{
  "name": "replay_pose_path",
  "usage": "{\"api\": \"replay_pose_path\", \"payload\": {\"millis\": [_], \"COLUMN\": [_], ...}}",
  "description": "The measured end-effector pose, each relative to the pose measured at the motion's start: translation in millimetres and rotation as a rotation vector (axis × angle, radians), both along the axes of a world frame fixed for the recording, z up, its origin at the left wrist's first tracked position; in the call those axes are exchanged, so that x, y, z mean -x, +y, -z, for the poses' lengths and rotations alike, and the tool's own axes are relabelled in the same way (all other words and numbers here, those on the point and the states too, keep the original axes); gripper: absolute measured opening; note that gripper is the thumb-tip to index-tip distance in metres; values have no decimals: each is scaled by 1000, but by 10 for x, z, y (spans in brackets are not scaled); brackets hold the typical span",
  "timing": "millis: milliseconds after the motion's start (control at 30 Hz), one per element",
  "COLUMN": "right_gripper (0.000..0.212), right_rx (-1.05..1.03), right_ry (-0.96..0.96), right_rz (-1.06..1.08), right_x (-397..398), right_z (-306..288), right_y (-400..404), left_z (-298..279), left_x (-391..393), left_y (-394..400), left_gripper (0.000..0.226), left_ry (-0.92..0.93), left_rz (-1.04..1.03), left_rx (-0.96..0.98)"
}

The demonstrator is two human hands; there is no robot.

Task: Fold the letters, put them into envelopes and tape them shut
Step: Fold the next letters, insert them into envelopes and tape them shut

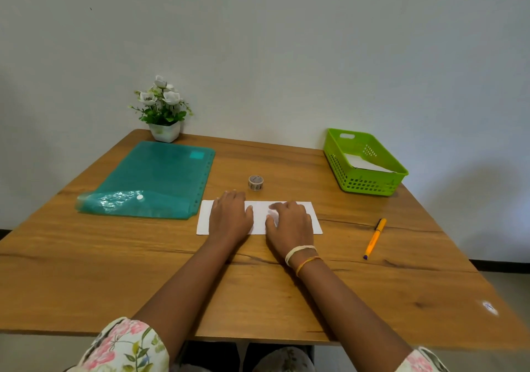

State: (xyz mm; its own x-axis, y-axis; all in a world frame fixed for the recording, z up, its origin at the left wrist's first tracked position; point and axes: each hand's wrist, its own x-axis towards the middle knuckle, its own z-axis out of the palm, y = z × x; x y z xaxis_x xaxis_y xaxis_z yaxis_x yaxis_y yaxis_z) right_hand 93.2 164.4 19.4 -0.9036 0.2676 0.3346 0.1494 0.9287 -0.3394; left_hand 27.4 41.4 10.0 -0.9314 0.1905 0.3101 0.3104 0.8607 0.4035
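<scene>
On the wooden table (114, 271), left hand (229, 216) and right hand (289, 222) pressed flat, fingers spread, creasing the folded letter (314, 219); enveloping presumably followed.

Folded white letter (312, 216) lies flat near tape roll (255, 183)

No text, number or brand can be read anywhere in this view. The roll of tape (255, 182), standing near the middle of the desk (286, 300), carries dark printed marks round its side, but they are too small and blurred to make out as words. The teal folder (155, 179) toward the desk's left edge bears a plain brighter square patch near its far right corner with no legible writing on it.
</scene>
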Motion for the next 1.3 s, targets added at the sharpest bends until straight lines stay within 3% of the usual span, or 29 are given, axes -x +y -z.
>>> {"api": "replay_pose_path", "payload": {"millis": [133,300,467,700,867,1033,1133,1300], "right_gripper": [32,34,18,11,13,9,13,16], "right_rx": [98,60,111,588,668,797,748,523], "right_ry": [0,-42,-2,219,276,208,162,458], "right_rz": [-37,-105,-113,-245,-271,-275,-275,-245], "right_x": [383,760,839,543,424,358,332,352], "right_z": [-117,-145,-89,82,-16,-26,-5,-16], "right_y": [-18,-24,24,29,81,106,117,118], "left_z": [54,115,107,44,-51,-72,-72,-45], "left_x": [14,35,37,22,-15,-48,-55,-10], "left_y": [-27,-30,-32,-89,-134,-150,-156,-127], "left_gripper": [35,34,32,29,29,26,21,26], "left_ry": [54,99,106,87,6,6,-33,41], "left_rz": [42,53,57,70,130,225,236,195], "left_rx": [33,20,-32,-376,-583,-642,-625,-579]}}
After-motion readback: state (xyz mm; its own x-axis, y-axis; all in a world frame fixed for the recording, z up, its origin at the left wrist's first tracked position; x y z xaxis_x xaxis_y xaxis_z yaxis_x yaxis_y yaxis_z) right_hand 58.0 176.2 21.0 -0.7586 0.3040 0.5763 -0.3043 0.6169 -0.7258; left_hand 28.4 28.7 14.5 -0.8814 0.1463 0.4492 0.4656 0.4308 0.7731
